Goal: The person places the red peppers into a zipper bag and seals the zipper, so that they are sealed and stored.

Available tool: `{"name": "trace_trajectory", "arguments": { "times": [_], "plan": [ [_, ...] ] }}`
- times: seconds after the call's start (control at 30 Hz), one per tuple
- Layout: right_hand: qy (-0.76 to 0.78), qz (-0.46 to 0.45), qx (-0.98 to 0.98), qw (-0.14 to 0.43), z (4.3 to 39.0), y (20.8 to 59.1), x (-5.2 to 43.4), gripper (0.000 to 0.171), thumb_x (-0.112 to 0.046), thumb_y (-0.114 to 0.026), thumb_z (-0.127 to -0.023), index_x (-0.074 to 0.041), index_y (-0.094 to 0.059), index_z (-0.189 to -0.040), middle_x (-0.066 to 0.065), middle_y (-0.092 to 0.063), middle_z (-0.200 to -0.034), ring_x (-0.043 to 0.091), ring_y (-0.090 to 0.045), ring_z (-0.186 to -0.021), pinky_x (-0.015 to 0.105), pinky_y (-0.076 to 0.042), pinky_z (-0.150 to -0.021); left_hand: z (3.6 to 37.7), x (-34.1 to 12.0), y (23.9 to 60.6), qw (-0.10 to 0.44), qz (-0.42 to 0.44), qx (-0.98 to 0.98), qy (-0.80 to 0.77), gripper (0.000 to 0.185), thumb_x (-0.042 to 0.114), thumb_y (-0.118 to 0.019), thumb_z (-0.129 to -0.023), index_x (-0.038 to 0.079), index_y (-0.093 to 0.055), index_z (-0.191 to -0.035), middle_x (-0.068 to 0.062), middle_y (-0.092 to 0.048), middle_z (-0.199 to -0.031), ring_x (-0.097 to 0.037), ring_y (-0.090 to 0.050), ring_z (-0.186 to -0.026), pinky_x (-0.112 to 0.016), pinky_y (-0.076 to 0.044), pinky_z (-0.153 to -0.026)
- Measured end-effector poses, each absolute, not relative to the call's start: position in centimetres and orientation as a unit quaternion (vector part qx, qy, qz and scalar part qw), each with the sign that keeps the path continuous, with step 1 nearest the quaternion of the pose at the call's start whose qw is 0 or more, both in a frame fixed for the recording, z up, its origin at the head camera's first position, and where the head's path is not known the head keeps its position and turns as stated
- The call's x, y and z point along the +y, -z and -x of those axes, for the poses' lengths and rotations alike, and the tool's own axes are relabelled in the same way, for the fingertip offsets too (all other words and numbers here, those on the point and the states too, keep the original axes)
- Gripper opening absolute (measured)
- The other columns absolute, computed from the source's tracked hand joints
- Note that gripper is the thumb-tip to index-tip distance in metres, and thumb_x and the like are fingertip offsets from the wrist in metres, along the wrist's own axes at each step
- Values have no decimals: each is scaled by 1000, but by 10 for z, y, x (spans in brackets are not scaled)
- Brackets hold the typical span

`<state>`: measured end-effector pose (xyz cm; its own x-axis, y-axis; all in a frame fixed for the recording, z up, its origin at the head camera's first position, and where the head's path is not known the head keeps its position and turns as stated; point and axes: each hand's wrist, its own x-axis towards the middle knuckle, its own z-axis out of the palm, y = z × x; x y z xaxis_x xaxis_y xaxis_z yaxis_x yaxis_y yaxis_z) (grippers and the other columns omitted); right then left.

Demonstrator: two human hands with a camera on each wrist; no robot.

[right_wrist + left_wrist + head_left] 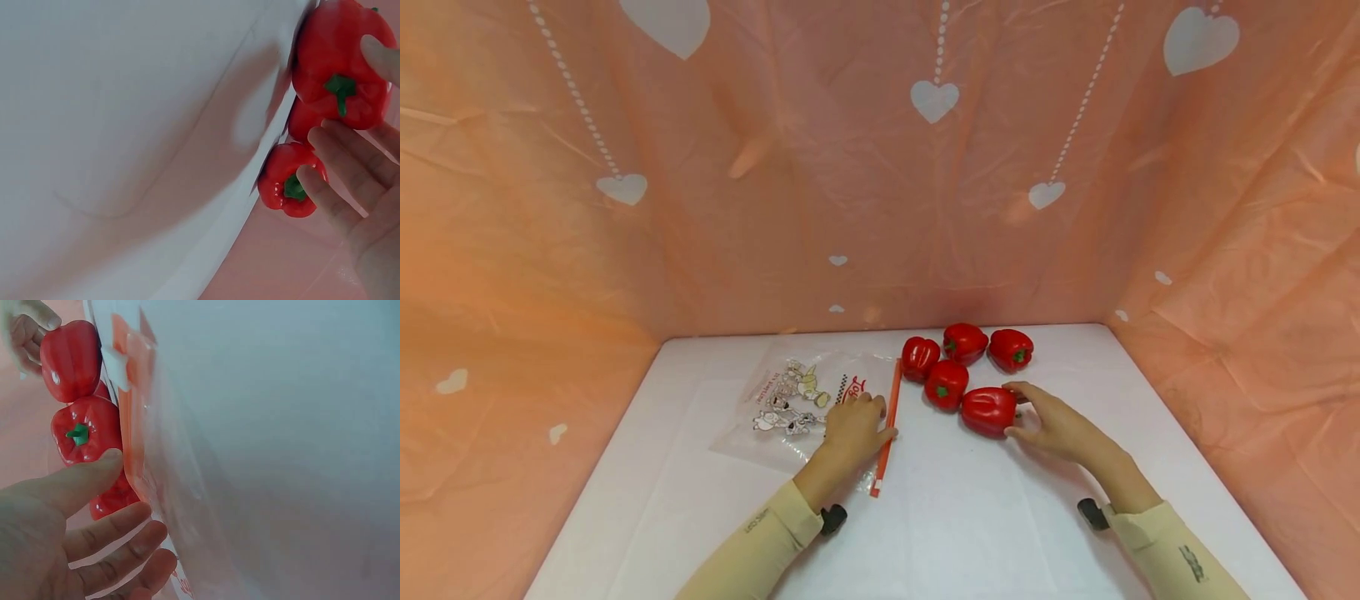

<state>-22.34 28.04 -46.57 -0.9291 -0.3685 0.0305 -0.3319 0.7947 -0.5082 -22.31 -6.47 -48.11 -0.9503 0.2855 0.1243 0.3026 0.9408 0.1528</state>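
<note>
A red bell pepper (988, 411) lies on its side with its green stem toward my right hand (1054, 423). That hand's thumb and fingers straddle its stem end. In the right wrist view my thumb overlaps the pepper (337, 47), while other fingers spread below it. A flat, clear plastic zip bag (741, 429) with printed cartoon figures lies to the left. Over its orange zip edge (893, 398) rests my left hand (852, 429), fingers loosely extended. The left wrist view shows thumb and fingertips right at the orange strip (130, 419), with nothing gripped.
Several more red bell peppers stand grouped behind, among them one stem-forward (946, 386) touching the nearest pepper's left side, and one at the far right (1011, 350). A white table (940, 533) carries everything. Orange curtains with white hearts (850, 167) enclose its back and sides.
</note>
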Motion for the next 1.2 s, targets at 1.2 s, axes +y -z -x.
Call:
{"name": "trace_trajectory", "arguments": {
  "times": [1.2],
  "plan": [
    [336, 237, 910, 53, 208, 471, 239, 67, -34, -81, -85, -15, -49, -141, 0, -60, -131, 26, -61, -115, 43, -54, -93, 212, -95, 474, 47, 103, -962, 250, 10, 23, -70, -87, 20, -64, -81, 9, -59, -67, -11, -53, -61, -33, -43, -55]
  ]
}}
